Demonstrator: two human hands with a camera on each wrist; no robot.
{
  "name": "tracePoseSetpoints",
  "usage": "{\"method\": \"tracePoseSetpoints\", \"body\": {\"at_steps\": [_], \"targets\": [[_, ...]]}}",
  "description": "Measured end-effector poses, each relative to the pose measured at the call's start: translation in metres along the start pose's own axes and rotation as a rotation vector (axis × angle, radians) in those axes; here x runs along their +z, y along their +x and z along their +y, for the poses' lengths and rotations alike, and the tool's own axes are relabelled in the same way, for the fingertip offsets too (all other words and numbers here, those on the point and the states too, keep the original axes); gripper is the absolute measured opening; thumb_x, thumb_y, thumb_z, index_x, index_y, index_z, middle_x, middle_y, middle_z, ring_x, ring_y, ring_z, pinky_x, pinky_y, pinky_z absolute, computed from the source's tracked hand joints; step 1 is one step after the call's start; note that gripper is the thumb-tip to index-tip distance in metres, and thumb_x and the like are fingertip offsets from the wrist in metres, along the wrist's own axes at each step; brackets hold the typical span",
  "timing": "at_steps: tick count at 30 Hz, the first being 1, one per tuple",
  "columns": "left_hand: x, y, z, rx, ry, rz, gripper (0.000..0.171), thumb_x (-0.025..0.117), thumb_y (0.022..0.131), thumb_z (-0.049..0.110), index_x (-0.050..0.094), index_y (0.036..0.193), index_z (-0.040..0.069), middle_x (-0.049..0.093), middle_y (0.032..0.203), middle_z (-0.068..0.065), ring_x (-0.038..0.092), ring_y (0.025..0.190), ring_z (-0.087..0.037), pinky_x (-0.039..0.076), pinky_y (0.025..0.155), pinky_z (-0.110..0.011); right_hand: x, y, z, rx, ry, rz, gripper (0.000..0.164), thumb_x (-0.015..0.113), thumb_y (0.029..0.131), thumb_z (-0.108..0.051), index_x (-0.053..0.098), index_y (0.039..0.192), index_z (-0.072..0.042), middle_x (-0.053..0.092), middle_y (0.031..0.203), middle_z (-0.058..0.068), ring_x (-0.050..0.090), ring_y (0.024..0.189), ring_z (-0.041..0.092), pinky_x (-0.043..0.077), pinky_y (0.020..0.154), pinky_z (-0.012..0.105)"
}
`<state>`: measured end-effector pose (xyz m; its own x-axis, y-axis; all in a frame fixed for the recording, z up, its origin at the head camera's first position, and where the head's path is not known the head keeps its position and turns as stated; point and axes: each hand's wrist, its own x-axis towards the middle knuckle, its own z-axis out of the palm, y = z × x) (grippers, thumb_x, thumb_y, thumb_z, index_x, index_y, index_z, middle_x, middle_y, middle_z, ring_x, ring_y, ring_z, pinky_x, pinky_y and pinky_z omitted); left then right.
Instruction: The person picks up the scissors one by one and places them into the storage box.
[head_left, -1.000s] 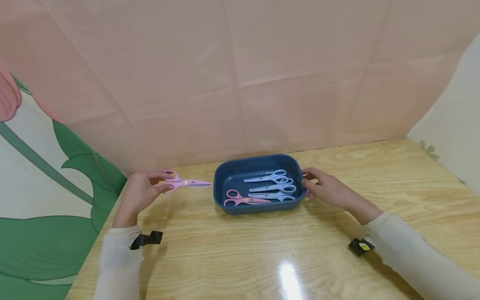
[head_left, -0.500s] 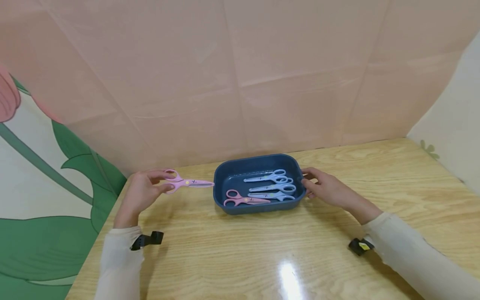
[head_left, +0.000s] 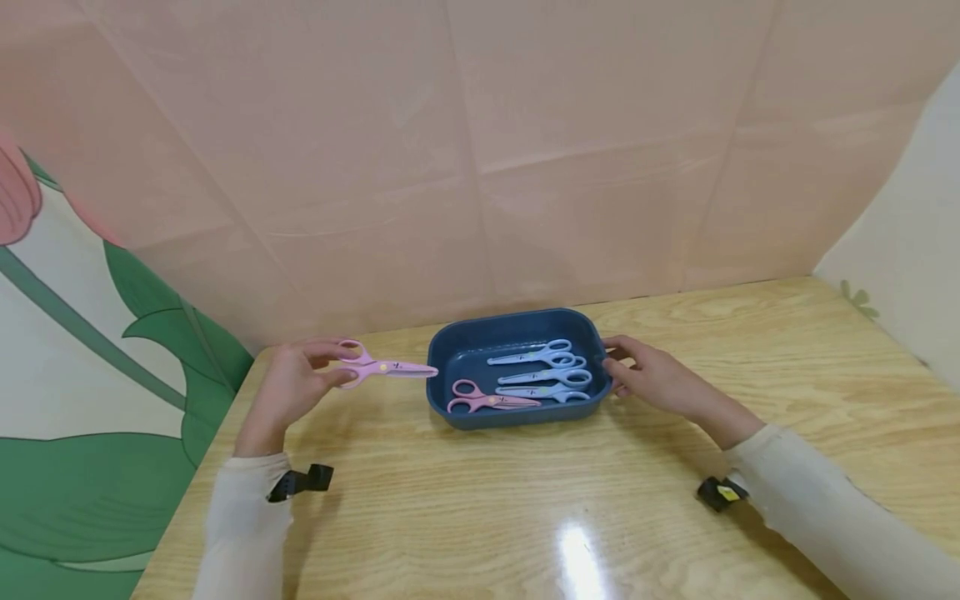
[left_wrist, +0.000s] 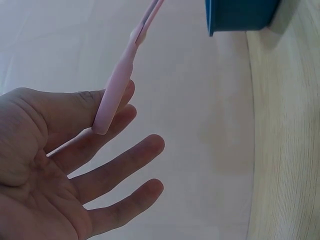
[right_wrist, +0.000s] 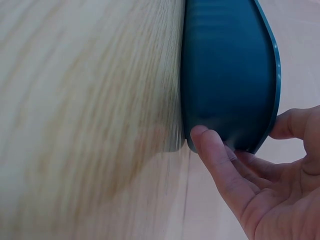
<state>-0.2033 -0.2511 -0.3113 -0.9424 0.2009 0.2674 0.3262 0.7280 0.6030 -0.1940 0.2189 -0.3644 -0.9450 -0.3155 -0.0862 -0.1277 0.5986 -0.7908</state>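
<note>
My left hand (head_left: pixel 296 385) pinches a pair of pink scissors (head_left: pixel 382 367) by the handles, between thumb and fingers. Its blades point right, and the tip overlaps the left rim of a dark blue tray (head_left: pixel 517 419) in the head view. In the left wrist view the scissors (left_wrist: pixel 117 85) appear edge-on, raised off the table. At the tray's right end my right hand (head_left: pixel 648 375) grips the wall, thumb at the rim and fingers against the outside, as the right wrist view shows on the tray (right_wrist: pixel 230 75). Inside lie several blue scissors (head_left: pixel 545 377) and, at front left, pink scissors (head_left: pixel 491 400).
The tray stands on a wood-grain table (head_left: pixel 450 500), near its back edge. Behind rises a wall covered in pinkish sheeting (head_left: pixel 480 167). A painted wall with green leaves (head_left: pixel 157 333) borders the table's left side, and a pale wall (head_left: pixel 900 233) its right.
My left hand has moved slightly right with the pink scissors, bringing their tip from just short of the tray to over its left rim. My right hand and the tray have stayed put.
</note>
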Motion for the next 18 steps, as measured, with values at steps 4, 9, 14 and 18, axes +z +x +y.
{"method": "tracePoseSetpoints", "body": {"at_steps": [4, 9, 14, 18], "targets": [[0.0018, 0.0008, 0.0008, 0.024, 0.001, -0.004, 0.019, 0.08, 0.081, 0.002, 0.079, 0.1, 0.006, 0.071, 0.122, -0.014, 0.066, 0.116, -0.034, 0.056, 0.094, -0.053, -0.0002, -0.0001, -0.0004, 0.0, -0.003, 0.0, 0.05, 0.047, 0.106, -0.021, 0.036, 0.148, 0.004, 0.052, 0.135, 0.033, 0.069, 0.087, 0.021, 0.061, 0.078, 0.037], [0.0025, 0.0009, 0.0023, 0.017, 0.006, -0.012, 0.019, 0.08, 0.082, 0.003, 0.079, 0.1, 0.006, 0.071, 0.122, -0.013, 0.065, 0.117, -0.034, 0.055, 0.095, -0.053, 0.0001, 0.0003, 0.0001, 0.001, -0.003, -0.001, 0.05, 0.047, 0.106, -0.021, 0.036, 0.148, 0.004, 0.052, 0.135, 0.033, 0.069, 0.087, 0.02, 0.061, 0.079, 0.037], [0.0027, 0.001, 0.0039, 0.021, 0.012, -0.011, 0.02, 0.08, 0.082, 0.003, 0.079, 0.101, 0.007, 0.071, 0.123, -0.012, 0.065, 0.117, -0.033, 0.055, 0.096, -0.055, 0.0002, 0.0003, 0.0, 0.008, -0.01, -0.001, 0.05, 0.046, 0.106, -0.022, 0.035, 0.148, 0.003, 0.052, 0.136, 0.033, 0.069, 0.087, 0.02, 0.061, 0.079, 0.039], [0.0036, 0.0009, 0.0047, 0.033, 0.012, -0.002, 0.019, 0.08, 0.081, 0.003, 0.079, 0.1, 0.006, 0.072, 0.121, -0.012, 0.066, 0.115, -0.033, 0.055, 0.095, -0.055, 0.0001, 0.0001, -0.0007, 0.012, -0.017, -0.002, 0.05, 0.046, 0.106, -0.023, 0.035, 0.149, 0.003, 0.052, 0.136, 0.032, 0.069, 0.088, 0.02, 0.061, 0.079, 0.038]]}}
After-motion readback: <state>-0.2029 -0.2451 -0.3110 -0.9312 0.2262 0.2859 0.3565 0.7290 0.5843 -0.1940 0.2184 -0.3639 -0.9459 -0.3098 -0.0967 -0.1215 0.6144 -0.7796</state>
